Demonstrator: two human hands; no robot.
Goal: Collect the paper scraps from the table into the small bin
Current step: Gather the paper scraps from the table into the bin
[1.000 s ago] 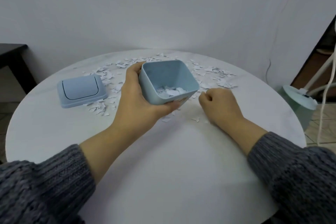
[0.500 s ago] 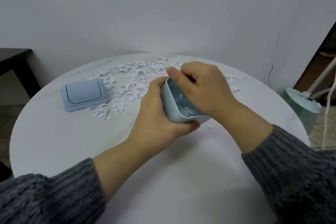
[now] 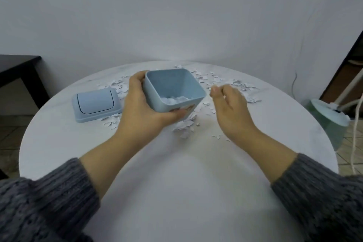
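A person is sitting at a round white table (image 3: 186,182), both forearms reaching forward in grey knitted sleeves (image 3: 49,202).

The left hand (image 3: 141,112) is gripping a small pale-blue square plastic bin (image 3: 172,84). The thumb is curling over its left rim and the fingers are wrapping under its near side. The hand is holding the bin above the middle of the table and tilting it so the open mouth is facing the viewer. A shallow heap of torn white paper scraps (image 3: 173,100) is lying in the bottom of the bin.

The right hand (image 3: 230,110) is hovering just beside the bin on its right, apart from it and slightly blurred. Its fingers are curling loosely with the thumb uppermost. Whether it is pinching a scrap cannot be told.

More loose white scraps (image 3: 185,125) are lying scattered on the table below the bin, behind it and off to the right.

A matching pale-blue rectangular lid (image 3: 96,102) is lying flat on the table to the left, with scraps touching its near edge.

Beyond the table, a dark wooden side table (image 3: 17,67) is standing at the left and a pale-green rounded object (image 3: 330,122) at the right.
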